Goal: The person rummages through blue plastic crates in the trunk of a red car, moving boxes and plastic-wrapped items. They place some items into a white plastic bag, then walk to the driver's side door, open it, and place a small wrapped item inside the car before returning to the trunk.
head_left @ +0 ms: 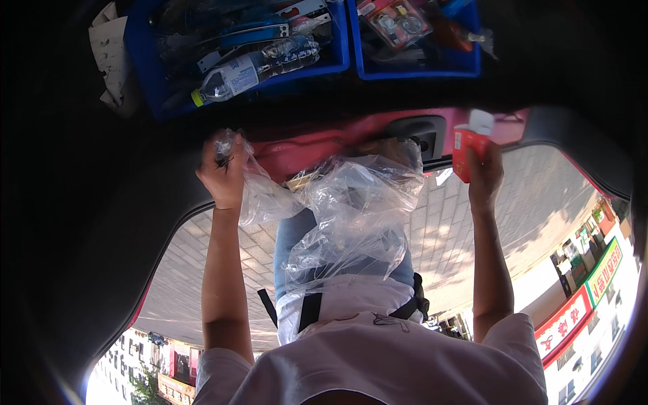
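Observation:
My left hand (224,177) is closed on crumpled clear plastic (260,196). A small dark thing shows between its fingers, too little to make out. A large clear plastic bag (358,196) hangs in front of my legs, over the edge of a car's boot; whether it joins the plastic in my left hand I cannot tell. At the right, my right hand (484,177) grips a small red box (470,148), held upright. A white flap or paper (481,123) sticks up from the top of the box, slightly blurred.
A blue bin (152,81) at the far left holds tools, packages and a clear bottle with a yellow-green cap (237,75). Beside it, another blue bin (418,70) holds packaged goods. White paper (110,57) lies left. The boot's red sill (283,150) has a dark latch recess (432,135).

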`<move>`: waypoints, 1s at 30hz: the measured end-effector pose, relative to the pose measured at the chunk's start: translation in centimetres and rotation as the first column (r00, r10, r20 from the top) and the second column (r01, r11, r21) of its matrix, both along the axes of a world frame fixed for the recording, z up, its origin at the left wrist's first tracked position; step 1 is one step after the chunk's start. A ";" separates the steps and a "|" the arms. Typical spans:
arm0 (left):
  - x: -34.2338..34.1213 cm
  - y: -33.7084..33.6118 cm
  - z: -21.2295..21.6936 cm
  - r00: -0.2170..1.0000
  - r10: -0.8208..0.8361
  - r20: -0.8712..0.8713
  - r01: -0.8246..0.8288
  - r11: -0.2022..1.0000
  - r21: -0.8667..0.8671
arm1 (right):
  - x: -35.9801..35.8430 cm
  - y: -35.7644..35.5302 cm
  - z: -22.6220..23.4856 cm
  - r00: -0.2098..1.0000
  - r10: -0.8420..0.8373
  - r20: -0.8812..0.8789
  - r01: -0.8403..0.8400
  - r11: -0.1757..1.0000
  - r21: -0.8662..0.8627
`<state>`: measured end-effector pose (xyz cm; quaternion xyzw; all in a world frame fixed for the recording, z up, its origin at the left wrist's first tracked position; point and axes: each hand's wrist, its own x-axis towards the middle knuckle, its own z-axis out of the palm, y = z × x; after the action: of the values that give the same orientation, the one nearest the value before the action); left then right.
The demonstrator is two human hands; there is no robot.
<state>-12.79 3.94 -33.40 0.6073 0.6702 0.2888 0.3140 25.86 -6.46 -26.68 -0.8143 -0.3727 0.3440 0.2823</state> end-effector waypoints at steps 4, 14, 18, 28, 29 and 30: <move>1.5 -0.2 -1.3 0.991 -0.113 -0.067 0.114 0.994 0.006 | 1.9 -9.6 2.2 0.953 0.116 0.280 -0.048 0.970 -0.239; 2.9 -1.9 -4.1 0.986 -0.146 -0.082 0.144 0.989 -0.024 | -1.1 6.2 -8.8 0.767 0.640 -0.047 -0.641 0.766 -0.043; 2.1 -2.1 -5.4 0.984 -0.140 -0.106 0.147 0.987 0.061 | -5.2 12.2 -17.2 0.306 0.918 -0.254 -0.948 0.270 -0.166; 0.9 -1.7 -7.8 0.961 -0.228 -0.157 0.261 0.937 0.231 | -14.4 13.4 -32.4 -0.239 0.850 -0.470 -0.717 -0.481 -0.505; 0.8 -1.8 -8.0 0.964 -0.220 -0.151 0.253 0.933 0.254 | -14.8 13.0 -33.2 -0.299 0.839 -0.454 -0.675 -0.523 -0.521; 0.3 -1.9 -8.0 0.959 -0.227 -0.172 0.266 0.930 0.254 | -15.6 12.2 -33.6 -0.358 0.821 -0.444 -0.637 -0.563 -0.526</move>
<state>-12.48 2.00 -41.39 0.7430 0.5623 0.2941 0.2127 10.22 5.75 -60.23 -0.2053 -0.7478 0.4048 -0.4846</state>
